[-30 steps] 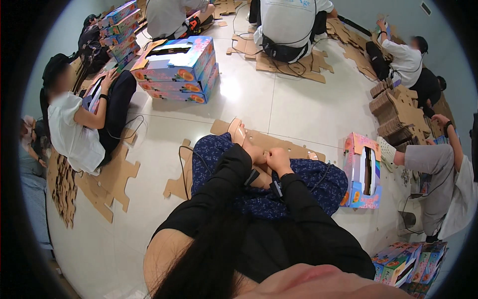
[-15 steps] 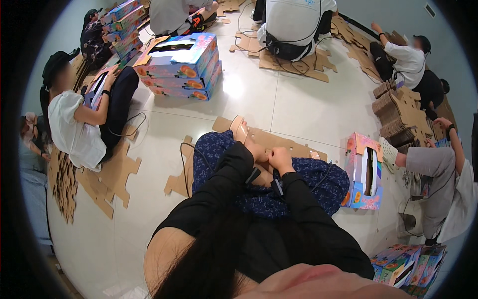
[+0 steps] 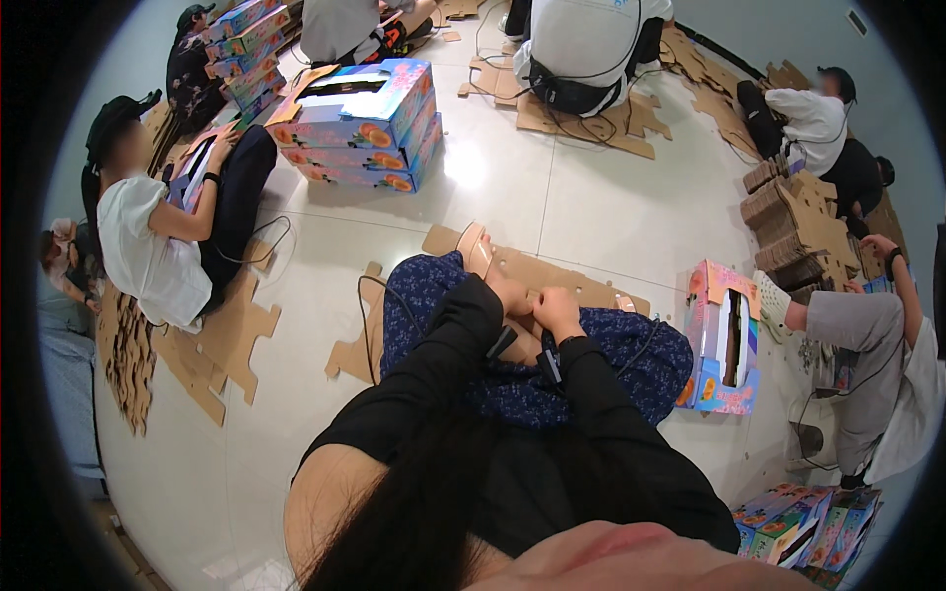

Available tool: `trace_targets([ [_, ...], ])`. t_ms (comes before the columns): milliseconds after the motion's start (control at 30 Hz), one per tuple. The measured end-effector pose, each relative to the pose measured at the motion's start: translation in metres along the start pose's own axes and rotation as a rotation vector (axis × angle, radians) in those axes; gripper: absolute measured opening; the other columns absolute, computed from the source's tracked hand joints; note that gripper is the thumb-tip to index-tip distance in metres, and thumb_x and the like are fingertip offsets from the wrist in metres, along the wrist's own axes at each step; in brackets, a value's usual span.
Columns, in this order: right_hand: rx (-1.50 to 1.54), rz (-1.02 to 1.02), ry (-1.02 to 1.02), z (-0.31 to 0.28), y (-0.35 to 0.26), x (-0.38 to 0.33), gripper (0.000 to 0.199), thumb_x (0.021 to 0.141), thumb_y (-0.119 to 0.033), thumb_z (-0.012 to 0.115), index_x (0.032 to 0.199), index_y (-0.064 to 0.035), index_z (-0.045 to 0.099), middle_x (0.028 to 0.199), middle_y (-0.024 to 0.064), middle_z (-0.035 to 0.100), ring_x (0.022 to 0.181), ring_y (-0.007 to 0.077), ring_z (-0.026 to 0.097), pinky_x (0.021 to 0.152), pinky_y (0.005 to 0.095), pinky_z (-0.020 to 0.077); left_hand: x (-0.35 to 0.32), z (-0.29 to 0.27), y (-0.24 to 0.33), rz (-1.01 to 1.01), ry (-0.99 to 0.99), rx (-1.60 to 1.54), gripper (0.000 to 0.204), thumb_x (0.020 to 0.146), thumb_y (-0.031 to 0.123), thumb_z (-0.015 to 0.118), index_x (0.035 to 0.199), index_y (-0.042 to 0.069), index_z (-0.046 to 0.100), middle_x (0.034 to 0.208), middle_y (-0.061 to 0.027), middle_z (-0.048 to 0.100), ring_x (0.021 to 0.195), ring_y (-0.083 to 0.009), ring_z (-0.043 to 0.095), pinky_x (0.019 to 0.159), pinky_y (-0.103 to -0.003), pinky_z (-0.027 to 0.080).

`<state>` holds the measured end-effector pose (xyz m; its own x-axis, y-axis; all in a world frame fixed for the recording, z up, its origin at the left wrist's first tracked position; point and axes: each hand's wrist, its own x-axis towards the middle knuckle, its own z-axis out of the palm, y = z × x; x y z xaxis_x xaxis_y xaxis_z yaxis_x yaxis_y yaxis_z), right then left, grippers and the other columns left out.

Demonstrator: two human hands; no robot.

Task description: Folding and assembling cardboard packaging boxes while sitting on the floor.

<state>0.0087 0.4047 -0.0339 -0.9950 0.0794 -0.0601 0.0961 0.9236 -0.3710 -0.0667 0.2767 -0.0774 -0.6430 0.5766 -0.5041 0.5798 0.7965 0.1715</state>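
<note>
Over my lap, my left hand point(image 3: 510, 295) and my right hand point(image 3: 557, 311) meet, fingertips close together or touching. The right one is curled closed. The left is closed too, partly covered by its black sleeve. Whatever may be between the fingers is too small or hidden to make out. Below them spreads my dark blue patterned skirt point(image 3: 631, 360), and a beige sandal point(image 3: 474, 248) sticks out beyond it. Flat brown cardboard point(image 3: 562, 281) lies under my legs. To the right of my knee stands a colourful printed carton point(image 3: 702, 379) with a long slot in its face.
Stacked printed cartons point(image 3: 394, 133) stand ahead to the left. A co-worker in white point(image 3: 153, 231) sits left with a carton on the lap; others sit farther off. Bundled cardboard point(image 3: 798, 222) and a co-worker's grey-trousered leg point(image 3: 852, 335) are at right. Black cables point(image 3: 367, 325) trail across the floor.
The view has shifted slightly. My hands stay together in the same place over my lap. At the far right, a co-worker's raised arm has come down.
</note>
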Motion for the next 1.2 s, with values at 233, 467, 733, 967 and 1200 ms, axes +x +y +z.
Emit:
trace_targets([
  [233,-0.020,0.026,-0.014,0.001,0.001,0.000,0.028,0.076,-0.027,0.056,0.078,-0.0032,0.069,0.082,0.0200,0.066,0.080,0.0368,0.064,0.074,0.0462,0.0516,-0.015,-0.013,0.004,0.060,0.114,-0.098,0.046,0.080,0.040,0.049,0.098,0.003,0.070,0.097,-0.0202,0.067,0.092,-0.0354,0.064,0.086,-0.041,0.047],
  [467,-0.025,0.053,-0.069,0.000,0.001,0.001,0.028,0.076,-0.028,0.055,0.081,-0.0043,0.070,0.085,0.0200,0.066,0.081,0.0372,0.064,0.075,0.0464,0.0513,-0.019,-0.017,0.007,0.038,0.108,-0.122,0.045,0.080,0.039,0.050,0.098,0.003,0.069,0.097,-0.0198,0.068,0.091,-0.0345,0.064,0.082,-0.042,0.049],
  [733,-0.018,0.057,-0.085,-0.003,-0.001,0.001,0.029,0.077,-0.027,0.055,0.082,-0.0033,0.070,0.086,0.0203,0.067,0.082,0.0366,0.064,0.076,0.0456,0.0515,-0.008,-0.017,0.007,-0.003,-0.080,-0.007,0.051,0.085,0.044,0.037,0.109,0.011,0.068,0.109,-0.0137,0.066,0.126,-0.0302,0.045,0.098,-0.071,-0.012],
  [967,-0.018,0.073,-0.089,-0.001,0.002,0.001,0.027,0.078,-0.027,0.055,0.083,-0.0048,0.070,0.087,0.0191,0.067,0.083,0.0363,0.064,0.076,0.0455,0.0512,-0.014,-0.014,0.010,0.014,0.049,-0.103,0.053,0.083,0.043,0.042,0.108,0.005,0.068,0.106,-0.0209,0.065,0.115,-0.0340,0.054,0.106,-0.059,-0.007],
  [1200,-0.005,0.072,-0.081,0.001,0.001,0.001,0.025,0.077,-0.027,0.056,0.081,-0.0057,0.069,0.086,0.0185,0.066,0.083,0.0364,0.063,0.075,0.0454,0.0510,-0.020,-0.023,0.009,0.014,-0.047,-0.093,0.053,0.083,0.044,0.042,0.108,0.005,0.068,0.107,-0.0198,0.065,0.119,-0.0327,0.051,0.106,-0.059,-0.011],
])
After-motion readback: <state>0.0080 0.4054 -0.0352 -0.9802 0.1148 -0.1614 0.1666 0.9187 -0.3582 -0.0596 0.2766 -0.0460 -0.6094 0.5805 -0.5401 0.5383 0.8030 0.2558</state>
